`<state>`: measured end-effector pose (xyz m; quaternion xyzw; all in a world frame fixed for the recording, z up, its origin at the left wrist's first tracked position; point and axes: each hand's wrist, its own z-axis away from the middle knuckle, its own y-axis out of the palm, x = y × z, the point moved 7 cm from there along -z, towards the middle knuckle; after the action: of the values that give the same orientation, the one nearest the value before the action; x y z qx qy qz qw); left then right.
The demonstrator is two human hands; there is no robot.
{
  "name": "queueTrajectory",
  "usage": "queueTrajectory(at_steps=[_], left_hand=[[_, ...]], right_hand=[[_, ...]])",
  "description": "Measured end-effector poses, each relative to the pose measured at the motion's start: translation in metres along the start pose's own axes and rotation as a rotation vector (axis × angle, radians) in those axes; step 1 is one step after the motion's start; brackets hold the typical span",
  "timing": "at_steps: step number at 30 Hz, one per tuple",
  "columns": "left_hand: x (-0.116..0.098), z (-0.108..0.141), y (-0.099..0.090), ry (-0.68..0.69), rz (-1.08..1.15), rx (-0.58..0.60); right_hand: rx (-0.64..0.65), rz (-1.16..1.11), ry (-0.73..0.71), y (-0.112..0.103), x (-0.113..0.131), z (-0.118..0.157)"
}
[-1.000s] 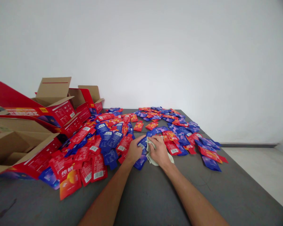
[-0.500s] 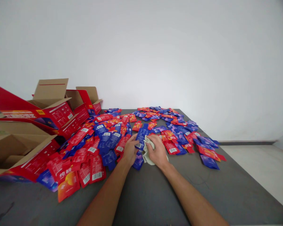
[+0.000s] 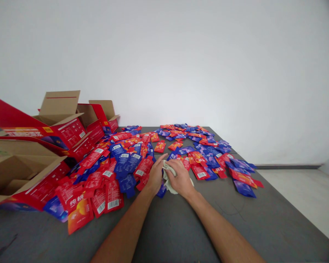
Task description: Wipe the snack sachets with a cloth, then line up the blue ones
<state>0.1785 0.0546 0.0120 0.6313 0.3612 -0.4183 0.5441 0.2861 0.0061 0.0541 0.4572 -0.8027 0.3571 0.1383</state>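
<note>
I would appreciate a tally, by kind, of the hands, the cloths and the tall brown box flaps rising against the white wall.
Hands: 2 (left hand, right hand)
Cloth: 1
Tall brown flaps: 2 (nearer flap, farther flap)
Total: 5
The pouches overlap too much to count.

Dark grey table (image 3: 178,226) w/ red & blue pouches (image 3: 126,160), open ctns (image 3: 46,179) at left.

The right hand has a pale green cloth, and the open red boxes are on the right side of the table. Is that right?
Not quite. The open red cardboard boxes are on the left side of the dark grey table, the head view shows. The right hand does have the pale green cloth.
</note>
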Motion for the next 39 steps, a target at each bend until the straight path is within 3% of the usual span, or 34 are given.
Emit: queueTrajectory(at_steps=[5, 9, 12, 17, 21, 27, 30, 35, 39], left_hand=[[-0.002, 0.001, 0.001, -0.061, -0.054, -0.013], [-0.003, 0.001, 0.007, -0.064, -0.027, 0.075], [-0.001, 0.002, 0.008, -0.089, 0.006, 0.117], [0.006, 0.003, 0.006, -0.130, 0.021, 0.116], [0.003, 0.002, 0.005, -0.028, -0.007, 0.062], [-0.015, 0.000, -0.002, 0.136, -0.294, -0.051], [-0.033, 0.004, -0.020, 0.213, -0.449, -0.141], [-0.072, 0.016, -0.067, 0.402, -0.817, -0.278], [-0.094, 0.026, -0.106, 0.411, -1.174, -0.432]], right_hand=[[-0.077, 0.113, 0.084, -0.014, -0.013, -0.003], [-0.170, 0.192, 0.159, -0.030, -0.022, -0.006], [-0.185, 0.220, 0.161, -0.030, -0.023, -0.005], [-0.032, 0.163, 0.052, -0.006, -0.010, 0.000], [0.061, 0.131, 0.005, 0.003, 0.004, 0.001], [0.101, 0.169, 0.001, 0.006, 0.014, -0.003], [0.118, 0.206, -0.004, 0.007, 0.016, -0.006], [0.146, 0.258, 0.008, 0.005, 0.019, -0.015], [0.168, 0.303, 0.004, 0.009, 0.023, -0.022]])
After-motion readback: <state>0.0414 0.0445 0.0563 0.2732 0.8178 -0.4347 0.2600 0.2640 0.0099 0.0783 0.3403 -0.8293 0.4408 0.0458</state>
